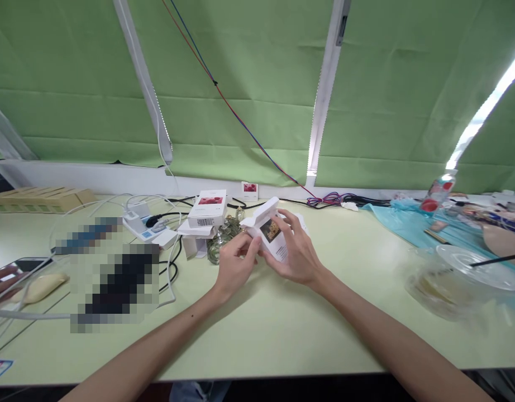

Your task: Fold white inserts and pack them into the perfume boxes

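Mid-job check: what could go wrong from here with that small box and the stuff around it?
The left hand is close to the glassware, so a sideways nudge might knock it. The open white box in the right hand has its flaps out; they could crease if pressed. The box with the red picture sits on another box and might slide off if bumped.

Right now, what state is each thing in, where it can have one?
Held box: open, flap up
Right hand: holding that box
Left hand: fingers against it
Barcoded box: closed, atop another box
Blinds: drawn down
Power strip: plug in
Clear tub: lidded, straw in
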Tool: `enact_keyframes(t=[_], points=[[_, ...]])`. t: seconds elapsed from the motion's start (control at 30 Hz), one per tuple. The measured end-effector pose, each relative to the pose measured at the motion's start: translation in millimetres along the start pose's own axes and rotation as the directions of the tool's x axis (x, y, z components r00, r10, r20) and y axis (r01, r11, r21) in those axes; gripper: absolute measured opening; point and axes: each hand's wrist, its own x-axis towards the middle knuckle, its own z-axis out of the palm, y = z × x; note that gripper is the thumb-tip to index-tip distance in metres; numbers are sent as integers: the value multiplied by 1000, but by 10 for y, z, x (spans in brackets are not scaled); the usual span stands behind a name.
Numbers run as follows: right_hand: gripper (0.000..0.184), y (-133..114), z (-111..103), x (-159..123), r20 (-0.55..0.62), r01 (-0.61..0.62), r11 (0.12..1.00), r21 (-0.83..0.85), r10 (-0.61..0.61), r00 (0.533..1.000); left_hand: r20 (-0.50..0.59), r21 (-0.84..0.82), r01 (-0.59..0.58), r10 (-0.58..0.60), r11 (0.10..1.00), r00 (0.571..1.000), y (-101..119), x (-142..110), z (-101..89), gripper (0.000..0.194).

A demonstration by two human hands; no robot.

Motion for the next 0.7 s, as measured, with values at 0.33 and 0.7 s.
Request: enact_keyframes(t=[0.33,0.7], points=[[62,834,-179,-51,-232,-536,797,-279,485,843,321,152,-428,365,891,874,-41,-64,51,27],[62,1116,-120,-247,25,-663,491,-565,813,581,587,228,-464,259,856,767,-72,-82,41,44]])
